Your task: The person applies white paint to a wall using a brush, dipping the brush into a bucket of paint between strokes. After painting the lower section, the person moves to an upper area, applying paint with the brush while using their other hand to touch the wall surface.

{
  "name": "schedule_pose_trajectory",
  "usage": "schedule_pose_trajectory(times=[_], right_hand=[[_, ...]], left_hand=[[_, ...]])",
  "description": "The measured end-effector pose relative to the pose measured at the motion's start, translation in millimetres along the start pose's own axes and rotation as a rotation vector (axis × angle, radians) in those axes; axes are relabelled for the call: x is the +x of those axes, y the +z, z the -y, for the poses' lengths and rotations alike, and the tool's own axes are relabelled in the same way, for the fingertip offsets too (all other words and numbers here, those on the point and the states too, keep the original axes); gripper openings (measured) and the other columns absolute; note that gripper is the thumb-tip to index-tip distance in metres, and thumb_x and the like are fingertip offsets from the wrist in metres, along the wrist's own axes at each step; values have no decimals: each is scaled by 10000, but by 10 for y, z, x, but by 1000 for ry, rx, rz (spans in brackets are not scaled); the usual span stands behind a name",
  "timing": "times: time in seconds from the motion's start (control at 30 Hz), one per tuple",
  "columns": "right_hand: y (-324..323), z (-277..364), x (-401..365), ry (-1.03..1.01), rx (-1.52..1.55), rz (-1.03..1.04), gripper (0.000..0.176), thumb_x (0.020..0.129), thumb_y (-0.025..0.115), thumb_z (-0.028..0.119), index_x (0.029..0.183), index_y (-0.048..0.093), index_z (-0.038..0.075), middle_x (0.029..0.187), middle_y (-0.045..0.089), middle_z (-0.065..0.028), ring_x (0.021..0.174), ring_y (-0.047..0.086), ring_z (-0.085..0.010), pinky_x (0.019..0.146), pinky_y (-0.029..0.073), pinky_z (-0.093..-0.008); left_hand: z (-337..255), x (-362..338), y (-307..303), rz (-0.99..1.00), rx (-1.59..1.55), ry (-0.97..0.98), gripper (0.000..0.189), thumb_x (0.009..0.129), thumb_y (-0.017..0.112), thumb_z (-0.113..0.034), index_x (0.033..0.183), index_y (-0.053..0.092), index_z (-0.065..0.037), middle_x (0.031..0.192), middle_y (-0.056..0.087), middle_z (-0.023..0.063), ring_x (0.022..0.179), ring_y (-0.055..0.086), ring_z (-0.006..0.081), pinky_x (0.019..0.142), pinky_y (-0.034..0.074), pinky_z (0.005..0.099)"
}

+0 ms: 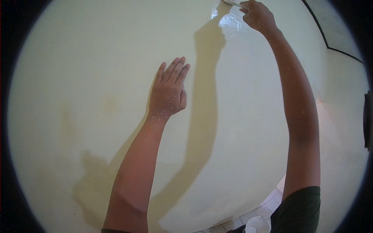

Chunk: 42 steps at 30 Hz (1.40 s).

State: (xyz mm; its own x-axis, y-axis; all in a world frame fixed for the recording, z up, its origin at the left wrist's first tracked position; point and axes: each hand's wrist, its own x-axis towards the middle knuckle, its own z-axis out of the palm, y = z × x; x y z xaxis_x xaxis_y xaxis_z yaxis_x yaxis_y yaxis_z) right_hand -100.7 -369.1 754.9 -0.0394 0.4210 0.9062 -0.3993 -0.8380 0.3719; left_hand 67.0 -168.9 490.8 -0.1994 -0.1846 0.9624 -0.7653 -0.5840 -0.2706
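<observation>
My left hand lies flat against a pale cream wall, fingers stretched upward and slightly apart, holding nothing. High up near the top edge, my right hand is closed around the pale handle of a paintbrush. The brush's head is partly cut off by the frame and meets the wall at the top. Just below it, a wet, shiny patch of paint catches the light. Small pale specks dot both hands and forearms.
A white bucket stands low at the bottom, beside my right sleeve, over a tiled floor. Dark lines run across the upper right. A dark object sits at the right edge. My arms cast shadows on the wall.
</observation>
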Motion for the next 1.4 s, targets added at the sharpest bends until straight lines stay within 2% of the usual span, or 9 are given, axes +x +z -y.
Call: schedule_pose_trajectory(times=[0.13, 0.23, 0.33, 0.5, 0.57, 0.77, 0.9, 1.07, 1.4], right_hand=[[-258, 180, -118, 80, 68, 228, 222, 980, 626, 53, 1163, 732, -13, 919, 729, -213, 900, 715, -304, 793, 588, -418], [-542, 242, 24, 102, 55, 662, 203, 968, 630, 42, 1116, 751, -25, 897, 728, -186, 870, 694, -271, 788, 580, -412], [-731, 292, -105, 88, 69, 772, 195, 964, 624, 35, 1085, 773, 4, 887, 736, -169, 817, 682, -259, 743, 569, -407], [-610, 100, -657, -376, 185, 591, 257, 1001, 675, 121, 1218, 733, -4, 818, 709, -200, 715, 645, -310, 710, 529, -434], [-956, 461, -734, -203, 177, 906, 180, 990, 674, 97, 1093, 749, -31, 750, 687, -193, 670, 610, -292, 685, 499, -461], [-1205, 655, -960, -292, 97, 1400, 155, 950, 667, 30, 823, 684, -56, 702, 672, -173, 655, 599, -250, 649, 451, -503], [-1126, 430, -947, -167, 280, 1116, 107, 944, 695, 74, 938, 791, 26, 713, 685, -147, 703, 661, -276, 719, 524, -427], [-1000, 305, -655, -115, 37, 797, 211, 851, 679, 87, 1010, 815, 120, 1014, 774, -89, 1001, 726, -276, 865, 584, -433], [-524, 43, -39, 200, -42, 329, 240, 932, 654, 35, 1125, 783, 94, 887, 771, -119, 799, 730, -270, 707, 577, -424]], left_hand=[[9, -6, 26, -1, 20, 8, 654, 852, 516, -38, 1504, 505, -84, 1604, 459, 86, 1502, 406, 245, 1288, 256, 497], [29, -8, 54, -15, 20, 18, 651, 857, 514, -43, 1506, 502, -82, 1608, 454, 87, 1505, 401, 243, 1288, 254, 498], [38, -10, 72, -23, 18, 21, 645, 863, 510, -51, 1507, 500, -78, 1611, 447, 88, 1509, 394, 240, 1288, 252, 498], [54, -27, 91, -28, 28, 35, 643, 865, 520, -72, 1507, 497, -68, 1615, 442, 93, 1518, 381, 239, 1290, 246, 501], [62, -26, 97, -19, 44, 44, 649, 864, 525, -77, 1512, 491, -65, 1617, 439, 93, 1521, 376, 237, 1294, 239, 501], [29, -24, 41, 7, 81, 37, 647, 868, 525, -79, 1514, 488, -69, 1617, 436, 87, 1519, 378, 234, 1296, 238, 498], [29, -11, 39, -13, 45, 29, 631, 869, 515, -70, 1500, 501, -72, 1608, 446, 84, 1507, 393, 236, 1293, 249, 496], [24, -6, 28, -50, 43, 31, 610, 851, 526, -69, 1461, 548, -70, 1565, 498, 80, 1477, 433, 226, 1280, 277, 486], [16, 12, 20, -46, -10, 20, 575, 869, 499, -47, 1442, 553, -55, 1554, 510, 102, 1464, 453, 255, 1274, 282, 495]])
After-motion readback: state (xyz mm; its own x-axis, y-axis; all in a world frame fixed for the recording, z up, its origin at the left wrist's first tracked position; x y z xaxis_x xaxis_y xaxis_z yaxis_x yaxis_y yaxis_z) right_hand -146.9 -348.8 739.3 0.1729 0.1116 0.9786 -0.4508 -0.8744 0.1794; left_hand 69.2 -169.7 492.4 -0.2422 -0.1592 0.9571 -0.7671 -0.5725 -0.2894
